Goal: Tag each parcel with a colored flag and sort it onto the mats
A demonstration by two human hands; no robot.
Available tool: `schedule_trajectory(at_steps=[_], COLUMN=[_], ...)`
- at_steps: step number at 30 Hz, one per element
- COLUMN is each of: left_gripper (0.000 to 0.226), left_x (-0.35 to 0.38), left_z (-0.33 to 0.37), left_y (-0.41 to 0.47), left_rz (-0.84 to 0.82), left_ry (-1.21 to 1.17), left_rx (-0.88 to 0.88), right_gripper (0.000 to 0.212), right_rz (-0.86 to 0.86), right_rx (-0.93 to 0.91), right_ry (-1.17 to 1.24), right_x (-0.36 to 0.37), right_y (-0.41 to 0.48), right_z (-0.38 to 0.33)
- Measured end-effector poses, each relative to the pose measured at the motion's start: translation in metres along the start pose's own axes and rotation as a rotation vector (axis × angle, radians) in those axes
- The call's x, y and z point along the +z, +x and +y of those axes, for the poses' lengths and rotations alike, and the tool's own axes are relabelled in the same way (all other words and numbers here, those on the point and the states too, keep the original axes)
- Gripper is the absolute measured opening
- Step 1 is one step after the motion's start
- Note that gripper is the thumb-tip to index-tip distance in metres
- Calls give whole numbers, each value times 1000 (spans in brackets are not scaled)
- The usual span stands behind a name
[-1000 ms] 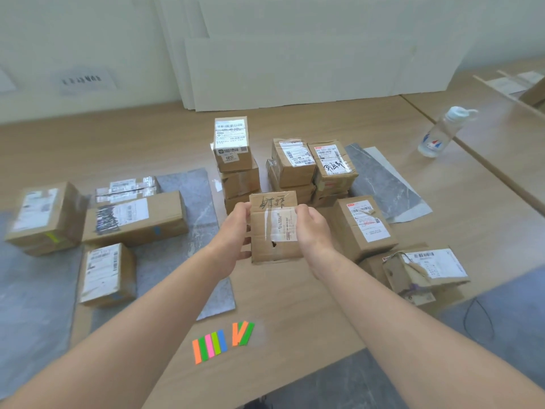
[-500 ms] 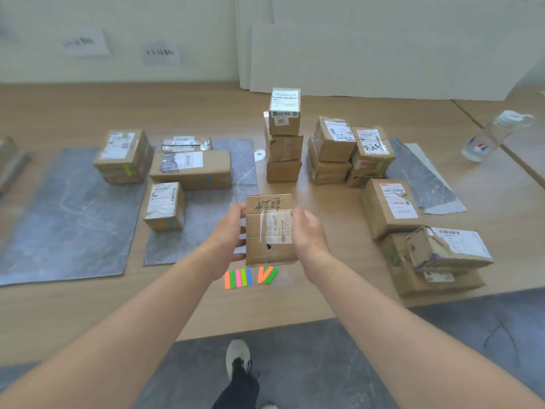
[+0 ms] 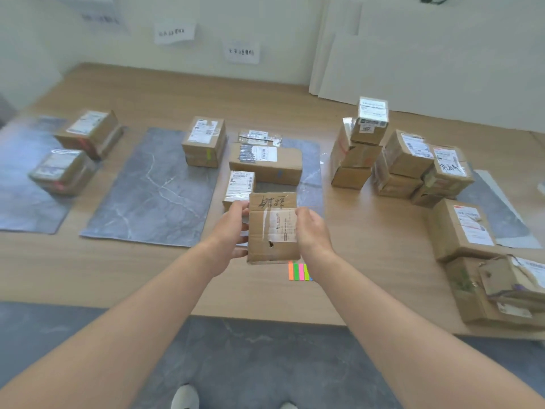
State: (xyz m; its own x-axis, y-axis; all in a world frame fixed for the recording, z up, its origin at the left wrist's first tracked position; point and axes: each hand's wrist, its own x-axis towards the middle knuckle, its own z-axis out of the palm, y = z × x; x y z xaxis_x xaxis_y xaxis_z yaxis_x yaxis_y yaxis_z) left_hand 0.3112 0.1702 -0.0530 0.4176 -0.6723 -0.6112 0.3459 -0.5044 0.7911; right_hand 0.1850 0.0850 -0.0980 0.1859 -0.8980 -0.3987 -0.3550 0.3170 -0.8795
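I hold a small cardboard parcel [image 3: 272,228] with black handwriting and a taped white label above the table's front. My left hand [image 3: 233,231] grips its left side and my right hand [image 3: 312,231] grips its right side. Colored flags [image 3: 298,271] lie on the table just below the parcel, partly hidden by my right wrist. Three grey mats lie on the table: a left mat [image 3: 17,196] with two parcels, a middle mat [image 3: 156,190] with one parcel [image 3: 205,141], and a third mat [image 3: 309,169] with three parcels.
Stacks of untagged parcels [image 3: 362,149] stand right of the mats, with more at the right edge [image 3: 463,228]. Another grey sheet [image 3: 501,214] lies under them. Paper signs [image 3: 174,32] hang on the wall. White boards lean at back right. My shoe [image 3: 185,397] shows below the table edge.
The view has swung left, bringing the left mats into sight. The parcel, still held by both hands, now sits over the flags and in front of the third mat.
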Motion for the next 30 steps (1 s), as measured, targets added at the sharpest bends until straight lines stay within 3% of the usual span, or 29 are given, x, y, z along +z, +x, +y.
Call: schedule_trajectory(at_steps=[3,8,12,15,18,24,30], left_gripper=[34,31,29,29,29,29,28], left_x=[-37,-105,-152,-176,-189,-194,-185], left_z=[0,-4,-9,-22,-38,-62,-81], left_y=[5,12,20,31,38,54,65], left_rz=[-15,-22,-34,-39,-39,-78,-94], left_ry=[13,28,40,50,56,73,110], left_rx=[-4,-32,-50,-78,-123,-180,-204], right_gripper=[30,31,43,37,33,54,47], right_rz=[0,-9,-6,15,32,19,18], right_rx=[5,50,87,119,165,234,258], right_ry=[18,33,48,40,24,15,-29], right_x=[37,100,147,173,188,198,195], right_y=[-11,-30,-40,-46,-49,-50,-45], right_z=[-3,-4,-1,15,32,50,70])
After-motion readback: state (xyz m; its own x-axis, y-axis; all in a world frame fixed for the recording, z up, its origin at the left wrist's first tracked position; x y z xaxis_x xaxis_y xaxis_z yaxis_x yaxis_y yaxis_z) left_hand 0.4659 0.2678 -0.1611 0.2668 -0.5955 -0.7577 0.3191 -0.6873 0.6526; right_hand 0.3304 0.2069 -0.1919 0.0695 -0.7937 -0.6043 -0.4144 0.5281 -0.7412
